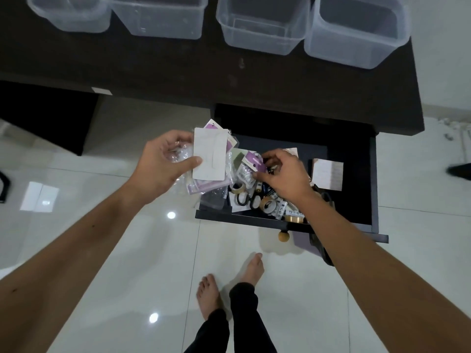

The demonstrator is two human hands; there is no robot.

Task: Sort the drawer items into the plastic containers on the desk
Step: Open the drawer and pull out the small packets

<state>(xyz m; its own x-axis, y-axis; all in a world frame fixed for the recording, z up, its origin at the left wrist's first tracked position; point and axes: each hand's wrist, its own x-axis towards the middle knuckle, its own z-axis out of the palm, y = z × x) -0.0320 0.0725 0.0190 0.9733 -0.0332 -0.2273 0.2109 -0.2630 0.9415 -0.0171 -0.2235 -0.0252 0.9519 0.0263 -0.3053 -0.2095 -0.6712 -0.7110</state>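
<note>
Overhead, a packet stack (210, 154) is clamped by the left hand (163, 161). A purple-tagged packet (254, 161) in the drawer (356, 149) is pinched by the right hand (285, 174).

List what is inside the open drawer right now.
In the drawer: black-handled scissors, tape rolls, small purple-carded packets and a pale paper note. The right hand covers whatever lies beneath it.
</note>
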